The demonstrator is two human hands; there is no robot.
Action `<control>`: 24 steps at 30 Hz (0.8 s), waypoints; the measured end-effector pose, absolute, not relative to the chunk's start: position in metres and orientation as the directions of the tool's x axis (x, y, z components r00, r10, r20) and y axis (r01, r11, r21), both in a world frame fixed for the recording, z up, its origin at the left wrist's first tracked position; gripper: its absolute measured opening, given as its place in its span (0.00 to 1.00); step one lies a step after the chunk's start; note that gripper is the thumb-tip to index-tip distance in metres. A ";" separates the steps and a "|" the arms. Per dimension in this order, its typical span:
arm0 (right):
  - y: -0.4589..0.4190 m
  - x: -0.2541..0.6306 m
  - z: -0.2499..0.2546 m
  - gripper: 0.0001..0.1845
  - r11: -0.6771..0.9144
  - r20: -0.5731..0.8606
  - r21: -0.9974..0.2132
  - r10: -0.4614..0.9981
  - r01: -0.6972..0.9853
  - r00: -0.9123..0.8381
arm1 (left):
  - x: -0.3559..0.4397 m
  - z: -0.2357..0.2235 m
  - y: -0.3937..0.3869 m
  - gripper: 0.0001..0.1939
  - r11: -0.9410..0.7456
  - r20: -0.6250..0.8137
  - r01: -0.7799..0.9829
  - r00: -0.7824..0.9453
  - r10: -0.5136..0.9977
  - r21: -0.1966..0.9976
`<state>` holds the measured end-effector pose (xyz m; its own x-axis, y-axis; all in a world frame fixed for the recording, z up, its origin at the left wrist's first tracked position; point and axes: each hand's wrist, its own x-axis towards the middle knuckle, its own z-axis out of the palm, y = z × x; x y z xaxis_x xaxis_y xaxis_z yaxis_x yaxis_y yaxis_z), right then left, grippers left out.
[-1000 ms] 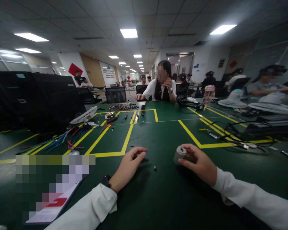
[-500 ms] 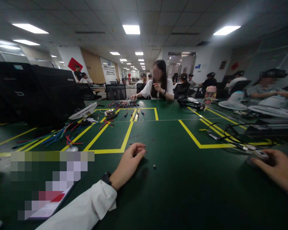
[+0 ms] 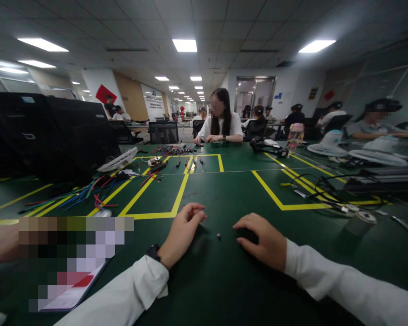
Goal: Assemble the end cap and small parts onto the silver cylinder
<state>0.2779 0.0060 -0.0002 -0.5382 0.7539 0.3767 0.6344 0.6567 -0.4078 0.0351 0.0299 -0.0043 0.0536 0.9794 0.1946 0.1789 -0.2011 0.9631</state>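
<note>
A tiny metal ring-like part [image 3: 219, 236] lies on the dark green table [image 3: 204, 290], between my two hands and touching neither. My left hand [image 3: 186, 228] rests to its left, fingers loosely curled, with a gap between thumb and forefinger; I see nothing held in it. To the part's right, my right hand [image 3: 263, 240] is empty, its thumb and fingers apart and pointing left. A grey metal cylinder [image 3: 362, 222] stands farther right, away from my right hand.
Another person's forearm [image 3: 2, 244] enters from the left, beside a partly blurred phone-like slab [image 3: 66, 296]. Coloured wires [image 3: 78, 194] and a black case [image 3: 51, 136] occupy the left. Black cables [image 3: 321, 185] lie at right. A person [image 3: 224, 122] sits across the table.
My right hand has let go of the grey cylinder and moved left to near the tiny part. My left hand has barely moved. Another person's forearm has appeared at left.
</note>
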 end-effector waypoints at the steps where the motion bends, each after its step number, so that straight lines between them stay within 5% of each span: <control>1: 0.009 0.264 0.000 0.14 0.648 0.336 -0.474 0.759 0.596 -0.558 | 0.035 -0.004 0.030 0.12 -0.198 0.194 0.169 0.041 0.980 0.966; 5: 0.021 0.239 0.001 0.16 0.575 0.244 -0.623 0.787 0.530 -0.566 | 0.036 -0.001 0.029 0.11 -0.192 0.196 0.157 -0.008 0.981 0.969; 11: 0.022 0.240 -0.001 0.11 0.546 0.233 -0.673 0.797 0.499 -0.557 | 0.038 0.003 0.027 0.12 -0.175 0.180 0.148 -0.016 0.984 0.973; 16: 0.022 0.245 0.003 0.12 0.223 0.085 -0.947 0.869 0.232 -0.487 | 0.036 0.000 0.028 0.10 -0.172 0.176 0.162 -0.011 0.984 0.972; 24: 0.033 0.280 0.005 0.16 -0.072 -0.043 -0.996 0.904 -0.050 -0.426 | 0.034 0.001 0.026 0.11 -0.159 0.162 0.207 0.002 0.987 0.965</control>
<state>0.2800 0.0327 0.0051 -0.4263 0.9035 -0.0433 -0.0504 -0.0715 -0.9962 0.0342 0.0264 0.0013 0.0025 0.9868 0.1618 0.2066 -0.1588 0.9655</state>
